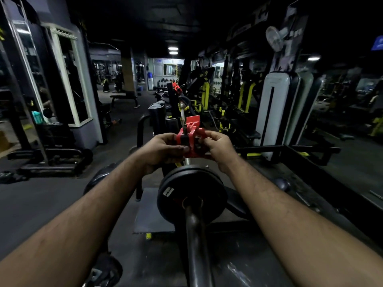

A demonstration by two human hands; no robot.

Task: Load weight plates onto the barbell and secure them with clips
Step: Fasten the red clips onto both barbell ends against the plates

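So there's a red plastic barbell clip (191, 139) with a black inner lining, held up in the air above the bar, gripped from both sides by the left hand (163, 149) and the right hand (218, 149), its lever flap sticking up at the top. Below it, a black round weight plate (176, 193) with a small white label sits upright on the sleeve of the dark steel barbell (195, 241), which runs from the bottom of the view away toward the rack. A second red clip (176, 86) shows at the far end of the bar.
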